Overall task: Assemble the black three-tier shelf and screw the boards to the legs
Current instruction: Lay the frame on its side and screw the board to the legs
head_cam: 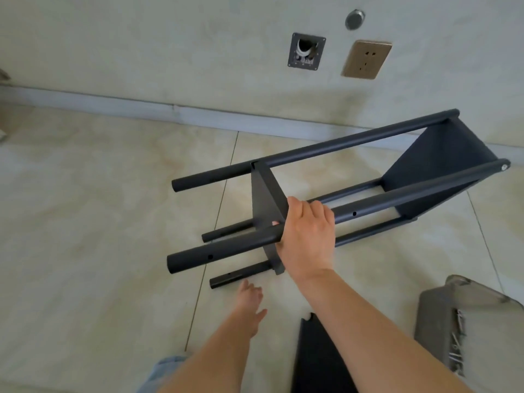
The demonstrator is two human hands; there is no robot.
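The tiled floor point(99, 194) carries everything here, and lying on its side across it, close to the wall point(170, 52), is the half-built black shelf point(354, 188): four round legs run lengthways, with one board point(436, 163) fixed at the far end and a second board point(266, 194) set across the middle. The third board point(314, 358) lies loose on the floor near the person's body, so the last tier is not yet fitted. To the right of it sits a grey case point(442, 316) with loose screws point(456, 344) showing in it. The right hand point(307, 236) grips the nearest upper leg point(226, 248) just where the middle board meets it, fingers point(317, 207) curled over the tube and holding it. The left hand point(249, 296) hangs low beside the end of the lower front leg point(238, 275), fingers loosely spread and holding nothing. The risk, as I judge it, lies in the frame's balance: resting on two round legs, it could roll or twist if the right hand lets go or pulls sideways, and that could strain the middle board's joints or knock its holes out of line with those in the legs. A rolling frame could also scatter the screws if it bumps the case.
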